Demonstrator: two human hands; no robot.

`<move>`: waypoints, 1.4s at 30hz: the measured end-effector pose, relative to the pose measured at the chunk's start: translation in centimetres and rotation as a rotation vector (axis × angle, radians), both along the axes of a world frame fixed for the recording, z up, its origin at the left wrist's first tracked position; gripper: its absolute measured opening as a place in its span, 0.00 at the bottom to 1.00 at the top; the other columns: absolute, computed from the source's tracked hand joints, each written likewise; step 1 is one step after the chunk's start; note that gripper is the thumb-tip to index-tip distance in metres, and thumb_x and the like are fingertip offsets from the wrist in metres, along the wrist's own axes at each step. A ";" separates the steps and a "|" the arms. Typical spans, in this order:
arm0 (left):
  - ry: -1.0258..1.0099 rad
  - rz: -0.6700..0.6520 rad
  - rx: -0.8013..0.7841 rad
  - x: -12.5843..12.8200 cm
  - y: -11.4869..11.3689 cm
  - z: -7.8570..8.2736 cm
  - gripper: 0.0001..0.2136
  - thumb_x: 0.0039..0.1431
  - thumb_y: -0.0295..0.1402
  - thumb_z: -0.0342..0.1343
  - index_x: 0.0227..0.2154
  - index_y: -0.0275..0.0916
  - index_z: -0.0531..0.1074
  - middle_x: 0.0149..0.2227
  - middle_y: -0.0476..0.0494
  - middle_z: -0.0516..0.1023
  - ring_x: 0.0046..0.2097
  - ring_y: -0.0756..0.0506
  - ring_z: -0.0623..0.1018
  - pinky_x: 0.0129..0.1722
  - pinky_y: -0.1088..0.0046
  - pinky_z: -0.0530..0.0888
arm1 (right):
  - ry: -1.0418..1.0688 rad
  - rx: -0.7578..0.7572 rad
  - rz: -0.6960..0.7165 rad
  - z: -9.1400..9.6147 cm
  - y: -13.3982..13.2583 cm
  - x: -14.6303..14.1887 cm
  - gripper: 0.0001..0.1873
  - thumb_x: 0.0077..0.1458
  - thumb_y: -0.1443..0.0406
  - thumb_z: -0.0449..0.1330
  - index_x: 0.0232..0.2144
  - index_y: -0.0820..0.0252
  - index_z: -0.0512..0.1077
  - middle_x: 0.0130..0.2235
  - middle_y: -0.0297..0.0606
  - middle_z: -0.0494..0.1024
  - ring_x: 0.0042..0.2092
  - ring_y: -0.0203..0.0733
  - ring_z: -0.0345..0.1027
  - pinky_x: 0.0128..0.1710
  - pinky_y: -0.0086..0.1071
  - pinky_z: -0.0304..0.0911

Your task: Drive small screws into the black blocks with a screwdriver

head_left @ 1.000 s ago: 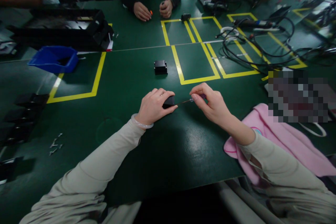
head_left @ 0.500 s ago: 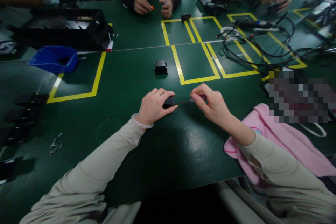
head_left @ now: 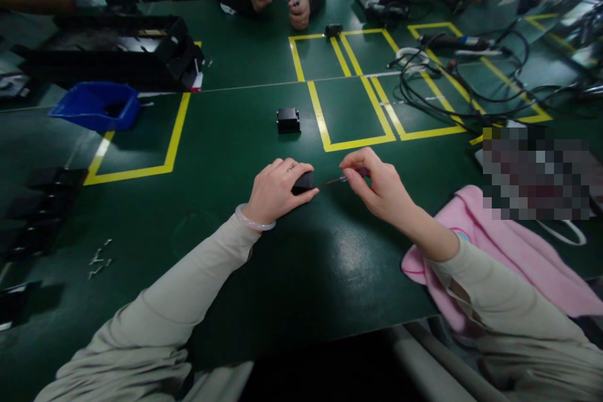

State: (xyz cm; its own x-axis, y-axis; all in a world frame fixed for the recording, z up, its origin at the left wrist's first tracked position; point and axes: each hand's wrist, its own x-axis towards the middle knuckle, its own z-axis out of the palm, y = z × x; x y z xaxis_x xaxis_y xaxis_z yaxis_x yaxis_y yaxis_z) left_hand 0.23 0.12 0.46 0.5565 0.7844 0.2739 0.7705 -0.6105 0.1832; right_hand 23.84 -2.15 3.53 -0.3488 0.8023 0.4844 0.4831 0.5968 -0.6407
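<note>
My left hand point(head_left: 282, 191) is closed round a small black box point(head_left: 303, 183), holding it down on the green table. Thumb and fingers cover much of the box. My right hand point(head_left: 374, 182) grips the handle of a screwdriver point(head_left: 335, 180), whose thin shaft points left. Its tip reaches the right side of the box by my left thumb; the exact contact point is too small to make out. Farther back, a second black box point(head_left: 288, 120) with shiny bits at its sides stands on the table.
Several loose screws point(head_left: 98, 259) lie at left, near black parts point(head_left: 42, 207). A blue bin point(head_left: 97, 107) stands before stacked black trays point(head_left: 122, 53). Black cables point(head_left: 471, 91) and a pink cloth point(head_left: 494, 251) are at right. Across the table, a co-worker's hands point(head_left: 280, 0) hold an orange-handled tool.
My right hand has shifted very slightly on the screwdriver; my left hand and the box stay put. Across the table, a co-worker's hand has risen with the orange-handled tool.
</note>
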 end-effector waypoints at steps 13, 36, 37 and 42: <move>-0.015 0.000 -0.008 0.0 0.0 0.0 0.21 0.64 0.50 0.53 0.51 0.42 0.73 0.45 0.41 0.77 0.45 0.40 0.74 0.45 0.64 0.70 | 0.019 -0.024 -0.009 0.1 -0.1 0.0 0.04 0.67 0.65 0.52 0.42 0.57 0.65 0.33 0.33 0.74 0.25 0.31 0.66 0.28 0.27 0.61; -0.010 -0.003 -0.001 0.0 0.0 0.0 0.21 0.64 0.50 0.53 0.50 0.41 0.73 0.45 0.41 0.77 0.45 0.40 0.74 0.45 0.64 0.70 | -0.030 0.028 -0.024 0.2 0.1 0.1 0.10 0.67 0.61 0.54 0.33 0.57 0.68 0.24 0.28 0.71 0.23 0.30 0.63 0.25 0.26 0.55; -0.009 -0.002 -0.001 0.0 0.0 0.0 0.21 0.64 0.50 0.53 0.50 0.41 0.73 0.45 0.41 0.77 0.45 0.40 0.74 0.45 0.64 0.70 | -0.040 0.043 -0.030 0.2 0.1 0.1 0.11 0.67 0.61 0.54 0.32 0.58 0.69 0.24 0.28 0.71 0.23 0.30 0.63 0.25 0.26 0.54; -0.007 -0.003 -0.004 0.0 0.0 0.0 0.21 0.64 0.50 0.53 0.51 0.41 0.73 0.45 0.41 0.77 0.45 0.41 0.74 0.44 0.64 0.70 | -0.019 0.039 -0.026 0.2 0.1 0.0 0.10 0.67 0.63 0.54 0.32 0.58 0.68 0.24 0.27 0.69 0.22 0.29 0.61 0.25 0.26 0.54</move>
State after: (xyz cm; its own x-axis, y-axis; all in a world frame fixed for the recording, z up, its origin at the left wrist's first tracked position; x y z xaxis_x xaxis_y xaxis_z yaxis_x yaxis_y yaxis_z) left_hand 0.21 0.14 0.46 0.5572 0.7835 0.2750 0.7670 -0.6126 0.1908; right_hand 23.86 -2.09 3.71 -0.3371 0.7921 0.5089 0.5109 0.6079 -0.6078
